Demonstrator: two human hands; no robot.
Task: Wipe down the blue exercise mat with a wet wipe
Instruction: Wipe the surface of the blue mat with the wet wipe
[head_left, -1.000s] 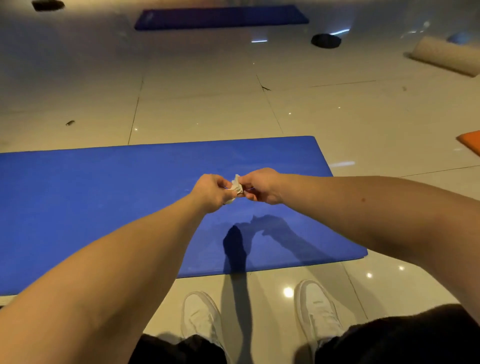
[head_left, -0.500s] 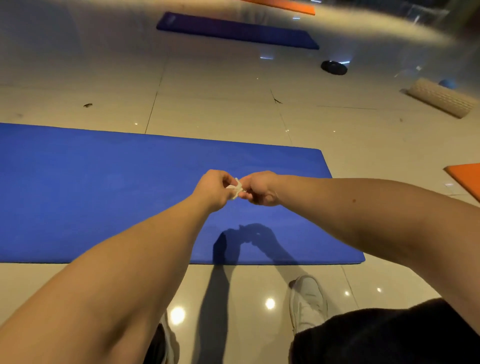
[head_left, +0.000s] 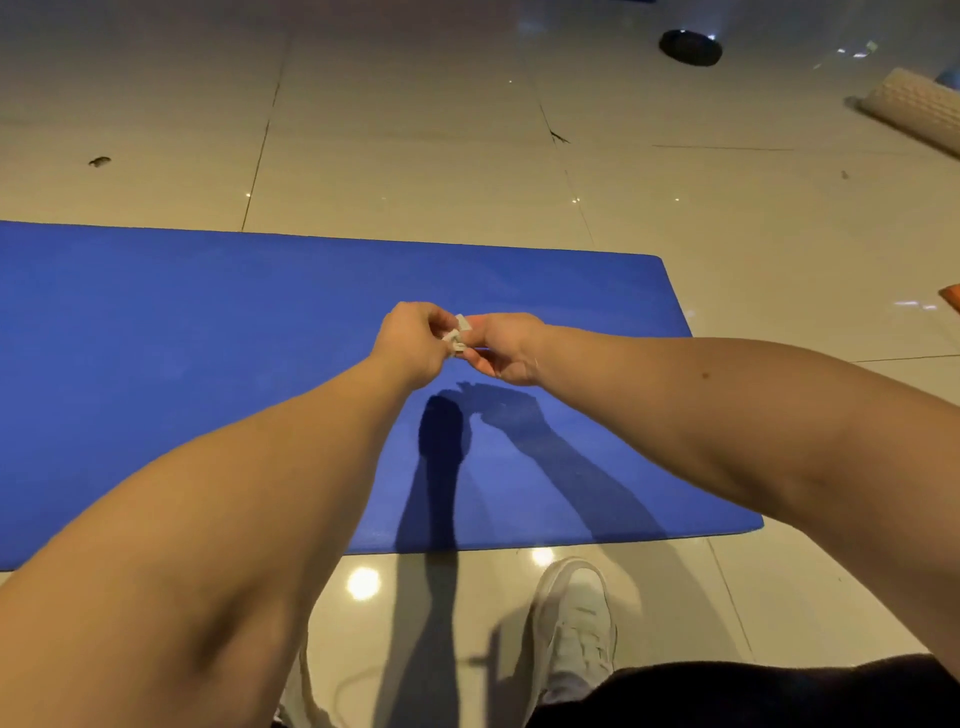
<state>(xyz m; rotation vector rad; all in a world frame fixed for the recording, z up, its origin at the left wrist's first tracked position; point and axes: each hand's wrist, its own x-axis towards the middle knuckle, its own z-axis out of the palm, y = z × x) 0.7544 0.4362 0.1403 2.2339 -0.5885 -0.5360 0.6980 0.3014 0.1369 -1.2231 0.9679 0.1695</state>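
While the wet wipe is bunched small betw. both hands, the step in hand looks like unfolding it, not wiping yet. The left hand pinches one side w/ curled fingers; the right hand pinches the other side. Each grip is closed tight on the wipe, nothing else held. Both hover above the blue exercise mat, which lies flat on the tiled floor, its near edge just ahead of a white shoe. The wipe is over the mat's right-hand part, not touching it.

To do it well, imo:
- Find a free edge and pull the hands apart slowly so the sheet opens w/o tearing.
- Keep it off the floor, then lay it flat under an open palm for max contact.
- Start at one end and use overlapping strokes, edge to edge.
- Refold when a face looks dirty.

Brands/labels/writing: none readable. The wipe is too small & crumpled, the mat is plain, and the shoe shows no legible mark. A ribbed roll & a dark round obj. lie well apart on the floor, no text visible either.
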